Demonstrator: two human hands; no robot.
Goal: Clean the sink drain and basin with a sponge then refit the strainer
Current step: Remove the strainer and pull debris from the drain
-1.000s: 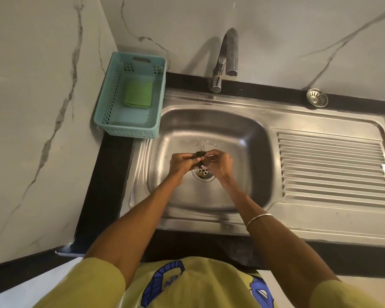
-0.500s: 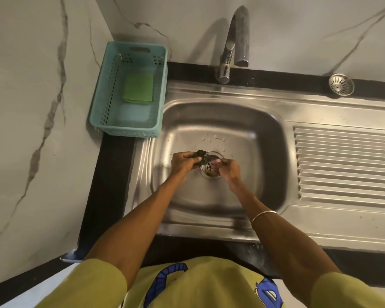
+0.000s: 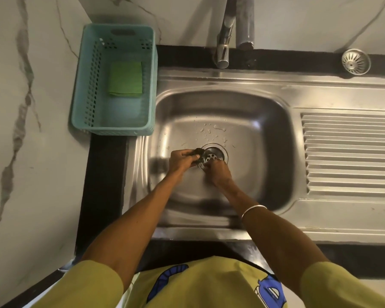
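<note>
Both hands down in the stainless steel sink basin (image 3: 242,121), centre of frame, at the round perforated drain opening (image 3: 213,155). Left hand (image 3: 182,160) has its fingers curled round a small dark clump of debris (image 3: 198,154) at the drain's left edge. Right hand (image 3: 218,172) sits on the drain's lower edge, fingertips bent toward it; whether it pinches anything I cannot tell, the fingers hide it. Thin silver bangle (image 3: 252,210) on the right wrist.

Water droplets above the drain. Round metal strainer (image 3: 355,62) lies loose on the black counter strip (image 3: 298,61), upper right, well apart from the drain. Green flat sponge (image 3: 125,78) rests inside the teal plastic perforated basket (image 3: 85,85), upper left, just beside the sink rim. Chrome tap (image 3: 226,36) overhangs at top centre. Ribbed draining board (image 3: 351,152) to the right.
</note>
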